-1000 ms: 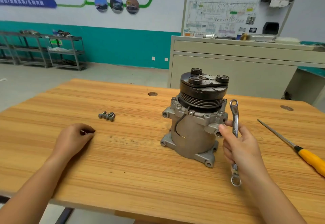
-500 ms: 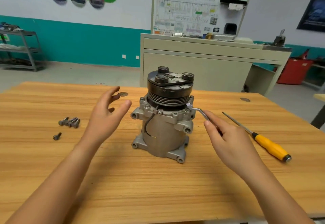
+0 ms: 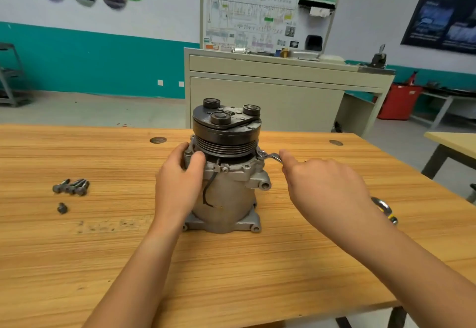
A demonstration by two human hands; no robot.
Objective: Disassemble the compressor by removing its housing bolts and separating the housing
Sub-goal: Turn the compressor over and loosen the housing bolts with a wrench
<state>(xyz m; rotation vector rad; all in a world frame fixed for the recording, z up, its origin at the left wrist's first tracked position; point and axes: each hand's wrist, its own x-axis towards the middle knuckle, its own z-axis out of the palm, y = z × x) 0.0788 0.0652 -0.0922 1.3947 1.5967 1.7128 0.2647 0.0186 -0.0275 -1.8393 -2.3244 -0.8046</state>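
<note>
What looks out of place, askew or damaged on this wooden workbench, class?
One short dark bolt lies apart from the cluster of grey steel bolts. Beside them, dark scuffed specks mark the wooden table. Nothing else stands out.

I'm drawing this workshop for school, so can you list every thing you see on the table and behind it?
compressor: one, grey with black pulley on top, upright mid-table
wrench: one, silver, its end at compressor's upper right
bolts: about five, dark grey, table's left, one apart
yellow tool handle: one, peeking out behind right wrist
table: one, wooden
cabinet: one, beige, behind table
left hand: grips compressor's top
right hand: holds wrench
</note>
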